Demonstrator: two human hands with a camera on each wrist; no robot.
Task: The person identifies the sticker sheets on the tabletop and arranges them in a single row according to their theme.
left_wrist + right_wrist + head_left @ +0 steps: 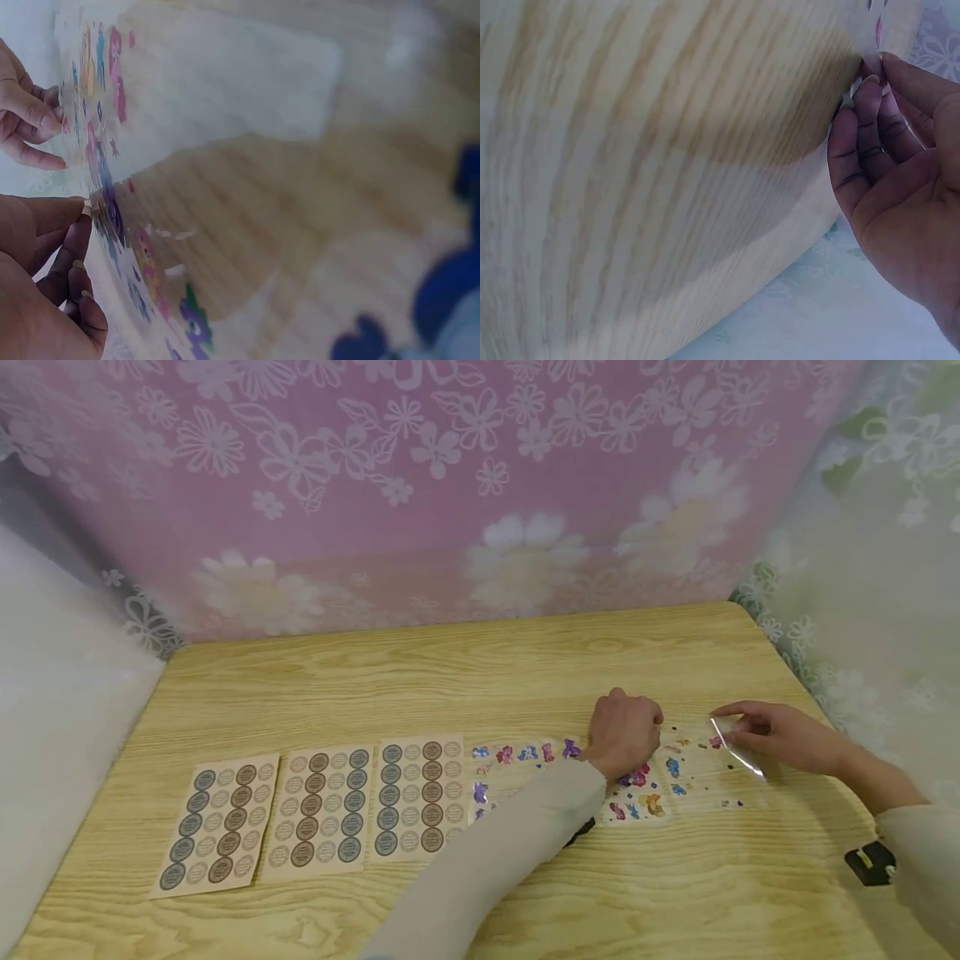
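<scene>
At the right of the table lies a clear sticker sheet (708,789) with small colourful cartoon figures. My right hand (791,739) pinches its right edge between thumb and fingers, and that side curls up with a bright glare. In the right wrist view the right hand (900,142) has its fingertips together at the sheet's corner. My left hand (624,733) is at the sheet's upper left corner; in the left wrist view the left hand (49,262) pinches thumb against fingertip there. Another clear sticker sheet (633,806) lies partly under the left wrist.
Leftward in the row is one more clear sticker sheet (517,768), partly covered by the left sleeve (495,852). Beyond it lie three paper sheets of round labels (420,797), (318,810), (217,827). A pink floral curtain (450,527) hangs behind the wooden table (450,685).
</scene>
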